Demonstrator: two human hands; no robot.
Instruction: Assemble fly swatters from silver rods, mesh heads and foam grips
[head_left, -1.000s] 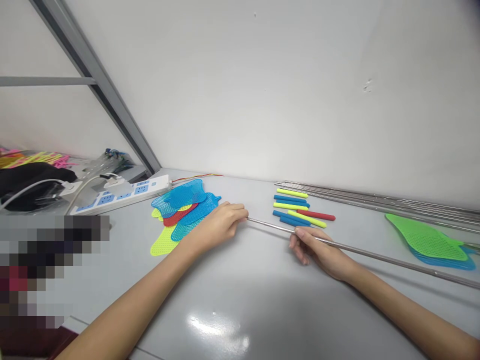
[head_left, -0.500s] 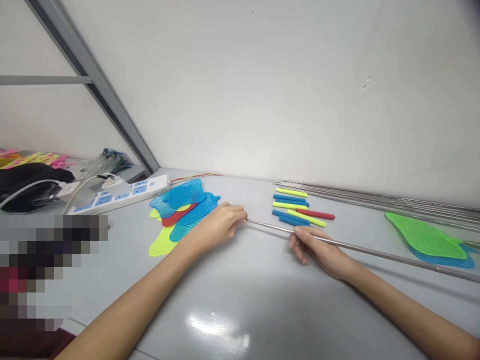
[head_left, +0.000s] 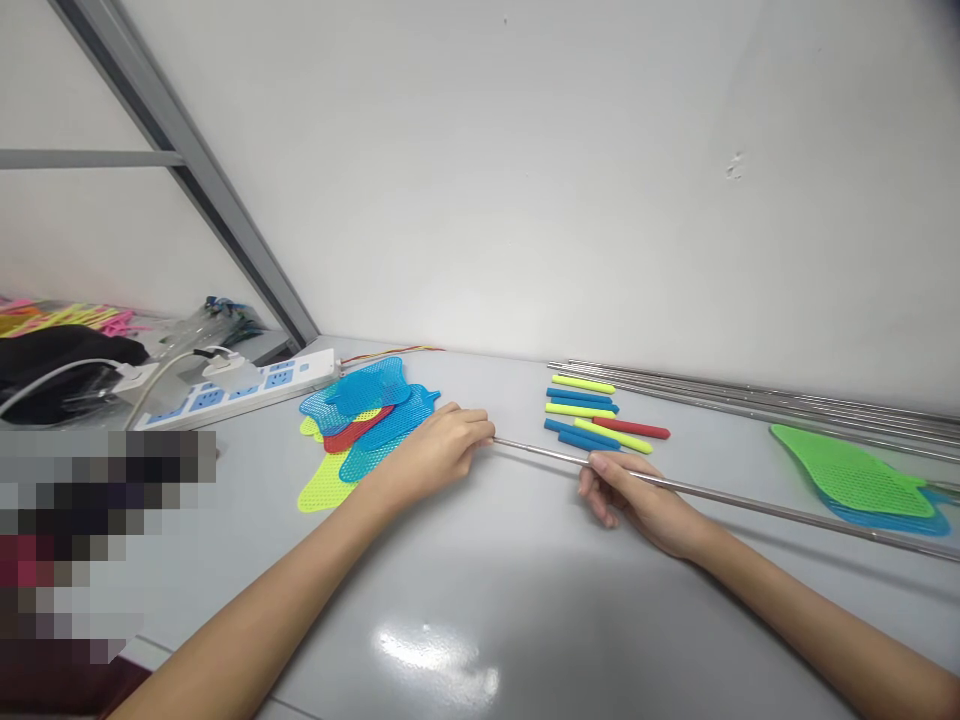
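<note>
A thin telescopic metal rod (head_left: 750, 502) stretches from the middle of the table out past the right edge of view. My left hand (head_left: 450, 440) pinches its narrow left tip. Further along, my right hand (head_left: 630, 490) grips the rod between thumb and fingers, with the lower fingers loosely curled. Just behind my left hand lies a pile of mesh fly swatter heads in blue (head_left: 394, 425), red (head_left: 356, 432) and yellow (head_left: 326, 485). Beyond the right hand are several short plastic grips, including a red one (head_left: 630, 429), a blue one (head_left: 577, 397) and a yellow one (head_left: 615, 436).
Several metal rods (head_left: 720, 395) lie along the wall. At right, a green swatter head (head_left: 855, 470) overlaps a blue one (head_left: 885, 520). A white power strip (head_left: 247, 390) with plugged-in cables stands at left, near a black cloth item (head_left: 67, 355). A pixelated patch covers the lower left.
</note>
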